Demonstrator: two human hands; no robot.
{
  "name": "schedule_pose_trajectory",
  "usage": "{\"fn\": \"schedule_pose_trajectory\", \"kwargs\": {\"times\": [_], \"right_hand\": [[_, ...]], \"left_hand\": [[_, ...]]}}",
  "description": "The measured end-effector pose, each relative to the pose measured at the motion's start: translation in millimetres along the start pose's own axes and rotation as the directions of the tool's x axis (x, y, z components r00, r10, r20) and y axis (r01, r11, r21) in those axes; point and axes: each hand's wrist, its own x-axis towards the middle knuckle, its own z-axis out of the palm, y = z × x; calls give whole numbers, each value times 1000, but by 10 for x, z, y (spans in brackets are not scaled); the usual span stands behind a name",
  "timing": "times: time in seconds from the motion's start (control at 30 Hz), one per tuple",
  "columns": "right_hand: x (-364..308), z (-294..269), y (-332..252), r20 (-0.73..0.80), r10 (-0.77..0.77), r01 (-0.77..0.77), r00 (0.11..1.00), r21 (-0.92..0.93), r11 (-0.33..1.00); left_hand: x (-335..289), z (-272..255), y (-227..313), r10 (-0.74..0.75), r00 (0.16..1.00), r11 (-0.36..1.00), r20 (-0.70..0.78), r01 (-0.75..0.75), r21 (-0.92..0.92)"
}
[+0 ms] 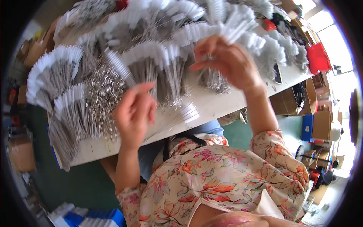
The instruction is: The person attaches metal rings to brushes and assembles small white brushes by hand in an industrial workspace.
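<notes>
My left hand is over the near side of the table, its fingers curled and blurred. A white-bristled brush strip ends close to its fingertips; whether they grip it I cannot tell. Left of the hand is a heap of small shiny metal pieces. My right hand hovers higher up, smeared by motion, with thumb and fingers bent. Beneath it stands a bundle of thin wire stems. Between the hands lie wire brushes with white heads, and a few loose ones rest near the front edge.
More brush bundles fan out at the left and along the back of the white table. A dark phone lies at the right, near a red bag. Cardboard boxes stand beyond the right edge. Blue-and-white boxes sit at lower left.
</notes>
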Motion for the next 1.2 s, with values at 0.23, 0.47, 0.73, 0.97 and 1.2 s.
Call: {"fn": "schedule_pose_trajectory", "kwargs": {"times": [0.23,0.47,0.73,0.97,1.2], "right_hand": [[-83,873,443,49,241,-246,969,248,937],[-147,659,670,-66,371,-374,926,-43,926],[-28,807,756,-3,491,-281,871,817,504],[-157,997,533,255,346,-177,903,-512,840],[-237,872,413,302,513,-433,803,-296,851]], "left_hand": [[84,160,-182,196,981,962,-8,-190,198],[-143,-17,-176,627,772,771,-105,-596,225],[-223,-140,-446,689,688,366,229,-603,709],[-114,-213,-185,248,962,966,114,-255,52],[-359,-422,-289,120,953,993,278,-121,-14]]}}
